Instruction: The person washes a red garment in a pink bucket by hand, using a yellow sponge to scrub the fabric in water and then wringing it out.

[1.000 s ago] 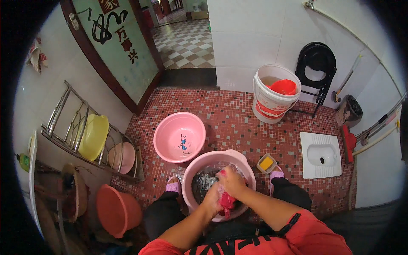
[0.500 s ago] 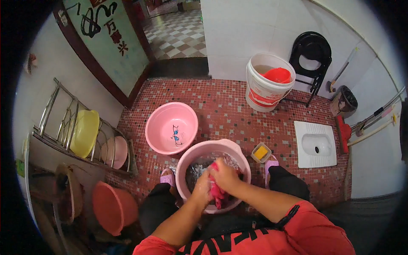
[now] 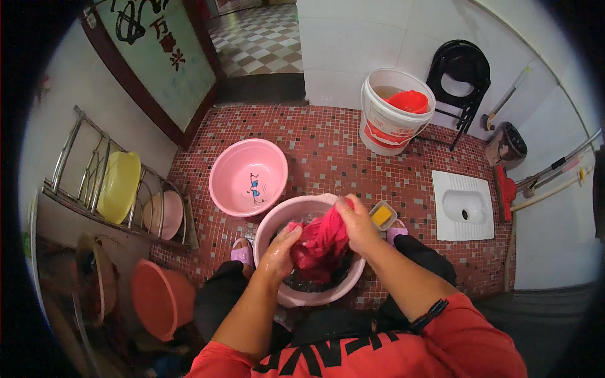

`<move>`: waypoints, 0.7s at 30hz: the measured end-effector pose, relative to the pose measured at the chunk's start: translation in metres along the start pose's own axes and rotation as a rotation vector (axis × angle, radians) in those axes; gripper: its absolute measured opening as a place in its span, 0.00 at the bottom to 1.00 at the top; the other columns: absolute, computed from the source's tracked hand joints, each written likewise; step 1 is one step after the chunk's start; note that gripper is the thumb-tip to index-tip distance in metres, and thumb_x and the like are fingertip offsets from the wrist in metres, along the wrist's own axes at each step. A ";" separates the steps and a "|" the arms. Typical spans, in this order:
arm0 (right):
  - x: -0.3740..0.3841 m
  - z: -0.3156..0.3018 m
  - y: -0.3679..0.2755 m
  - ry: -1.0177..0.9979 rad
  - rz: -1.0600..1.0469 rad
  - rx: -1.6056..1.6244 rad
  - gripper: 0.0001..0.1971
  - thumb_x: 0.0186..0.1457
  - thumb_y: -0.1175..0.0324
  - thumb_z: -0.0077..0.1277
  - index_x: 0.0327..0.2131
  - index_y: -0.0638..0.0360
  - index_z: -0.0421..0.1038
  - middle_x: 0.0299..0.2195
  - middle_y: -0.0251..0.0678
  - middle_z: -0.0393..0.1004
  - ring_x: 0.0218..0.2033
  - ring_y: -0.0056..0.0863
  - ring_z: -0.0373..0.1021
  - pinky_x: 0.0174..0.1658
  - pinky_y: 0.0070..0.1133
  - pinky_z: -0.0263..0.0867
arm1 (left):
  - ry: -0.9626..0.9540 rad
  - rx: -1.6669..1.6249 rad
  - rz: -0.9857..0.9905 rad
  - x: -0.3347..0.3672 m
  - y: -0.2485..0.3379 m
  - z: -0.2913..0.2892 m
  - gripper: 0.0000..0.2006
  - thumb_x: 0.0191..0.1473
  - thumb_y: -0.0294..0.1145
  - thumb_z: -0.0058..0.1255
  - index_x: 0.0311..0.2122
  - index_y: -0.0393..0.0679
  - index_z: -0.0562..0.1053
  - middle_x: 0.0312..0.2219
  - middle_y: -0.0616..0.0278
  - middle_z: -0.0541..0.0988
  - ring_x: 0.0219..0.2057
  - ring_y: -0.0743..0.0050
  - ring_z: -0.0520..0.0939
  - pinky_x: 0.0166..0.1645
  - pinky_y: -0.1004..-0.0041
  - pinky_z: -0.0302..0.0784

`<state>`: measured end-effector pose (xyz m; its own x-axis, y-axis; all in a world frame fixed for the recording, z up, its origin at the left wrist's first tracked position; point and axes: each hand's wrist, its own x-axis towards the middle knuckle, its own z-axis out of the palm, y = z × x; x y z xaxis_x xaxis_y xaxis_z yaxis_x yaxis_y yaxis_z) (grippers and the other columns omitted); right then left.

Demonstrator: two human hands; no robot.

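Observation:
A wet red cloth point(image 3: 321, 242) is stretched between my two hands over a pink basin point(image 3: 293, 299) that stands between my feet. My left hand point(image 3: 280, 251) is closed on the cloth's left end. My right hand point(image 3: 359, 223) grips its upper right part, raised near the basin's far right rim. The cloth's lower folds hang into the basin, where dark water or dark fabric shows; I cannot tell which. A small clear box with a yellow block, perhaps soap point(image 3: 380, 216), sits on the floor just right of the basin.
Another pink basin point(image 3: 230, 170) stands ahead on the left. A white bucket point(image 3: 384, 126) holds a red scoop point(image 3: 408, 101). Behind it leans a black folding chair point(image 3: 463, 88). To the right is a squat toilet point(image 3: 463, 230); at left, a metal rack point(image 3: 69, 198) and an orange tub point(image 3: 157, 302).
My hands were close together on the bunched, twisted cloth. They have moved apart, the right one outward and away from me, and the cloth is spread open between them.

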<state>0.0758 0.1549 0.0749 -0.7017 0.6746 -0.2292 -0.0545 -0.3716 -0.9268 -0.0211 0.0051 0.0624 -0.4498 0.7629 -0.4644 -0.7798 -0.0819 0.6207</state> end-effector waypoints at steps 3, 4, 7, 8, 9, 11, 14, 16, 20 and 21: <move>-0.004 0.001 -0.010 -0.032 0.152 0.305 0.24 0.54 0.59 0.47 0.49 0.63 0.56 0.40 0.34 0.66 0.41 0.23 0.64 0.45 0.23 0.62 | -0.032 0.301 0.014 0.011 -0.011 -0.037 0.19 0.53 0.35 0.45 0.47 0.37 0.63 0.41 0.57 0.71 0.42 0.67 0.73 0.48 0.69 0.67; -0.002 -0.006 -0.008 -0.038 0.126 0.306 0.20 0.55 0.60 0.45 0.47 0.63 0.57 0.38 0.35 0.68 0.39 0.23 0.65 0.45 0.23 0.62 | -0.039 0.263 0.034 0.006 -0.010 -0.024 0.19 0.53 0.38 0.45 0.48 0.38 0.63 0.42 0.55 0.71 0.42 0.64 0.73 0.49 0.68 0.67; -0.007 -0.010 -0.013 -0.137 0.099 0.334 0.13 0.57 0.63 0.42 0.41 0.61 0.59 0.35 0.37 0.70 0.36 0.25 0.68 0.44 0.23 0.64 | 0.106 -0.062 -0.028 -0.014 0.015 0.001 0.19 0.54 0.39 0.44 0.48 0.40 0.62 0.43 0.54 0.71 0.43 0.60 0.73 0.49 0.68 0.68; -0.010 -0.009 -0.015 -0.229 0.101 0.360 0.10 0.58 0.64 0.40 0.38 0.60 0.60 0.33 0.39 0.71 0.34 0.27 0.69 0.43 0.24 0.65 | 0.069 -0.092 0.025 -0.009 0.014 -0.010 0.21 0.55 0.43 0.40 0.49 0.41 0.62 0.44 0.52 0.70 0.45 0.58 0.72 0.51 0.64 0.66; -0.014 -0.007 -0.016 -0.230 0.099 0.359 0.10 0.58 0.64 0.40 0.38 0.60 0.60 0.33 0.39 0.71 0.34 0.27 0.69 0.43 0.24 0.65 | 0.068 -0.093 0.026 -0.007 0.011 -0.018 0.21 0.55 0.43 0.40 0.49 0.41 0.62 0.44 0.52 0.70 0.45 0.58 0.72 0.51 0.64 0.66; -0.020 -0.002 -0.021 -0.192 0.105 0.376 0.08 0.58 0.64 0.38 0.34 0.59 0.60 0.31 0.42 0.72 0.32 0.29 0.70 0.41 0.25 0.66 | -0.111 -0.164 0.016 -0.004 0.005 -0.029 0.25 0.56 0.49 0.35 0.52 0.41 0.59 0.47 0.52 0.68 0.48 0.58 0.70 0.53 0.63 0.63; -0.027 0.006 -0.021 -0.224 0.097 0.345 0.08 0.58 0.65 0.38 0.34 0.59 0.60 0.31 0.41 0.71 0.30 0.27 0.69 0.38 0.24 0.67 | -0.155 0.393 0.106 0.009 -0.052 -0.055 0.33 0.51 0.53 0.42 0.55 0.39 0.55 0.49 0.53 0.66 0.50 0.60 0.68 0.53 0.67 0.62; -0.026 0.003 -0.015 -0.225 0.071 0.270 0.08 0.58 0.65 0.38 0.34 0.59 0.60 0.30 0.40 0.71 0.29 0.26 0.69 0.36 0.23 0.67 | -0.215 1.143 0.148 -0.003 -0.066 -0.043 0.34 0.47 0.50 0.49 0.54 0.39 0.57 0.45 0.51 0.69 0.46 0.62 0.71 0.50 0.68 0.64; -0.021 -0.007 -0.003 -0.125 0.028 0.252 0.08 0.57 0.65 0.42 0.34 0.58 0.61 0.28 0.35 0.70 0.28 0.23 0.67 0.34 0.22 0.66 | -0.047 1.479 0.034 -0.038 -0.028 0.005 0.18 0.46 0.38 0.53 0.43 0.44 0.70 0.30 0.55 0.76 0.35 0.68 0.76 0.42 0.70 0.69; -0.022 -0.005 -0.003 -0.143 0.013 0.250 0.08 0.57 0.65 0.42 0.34 0.58 0.61 0.28 0.35 0.70 0.28 0.23 0.67 0.34 0.22 0.66 | 0.015 1.155 0.075 -0.034 -0.026 -0.012 0.16 0.46 0.36 0.52 0.41 0.43 0.71 0.28 0.57 0.77 0.33 0.68 0.76 0.41 0.71 0.69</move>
<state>0.0951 0.1448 0.0809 -0.7956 0.5786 -0.1795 -0.2060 -0.5371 -0.8180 0.0091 -0.0269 0.0545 -0.4892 0.7726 -0.4046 0.1081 0.5141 0.8509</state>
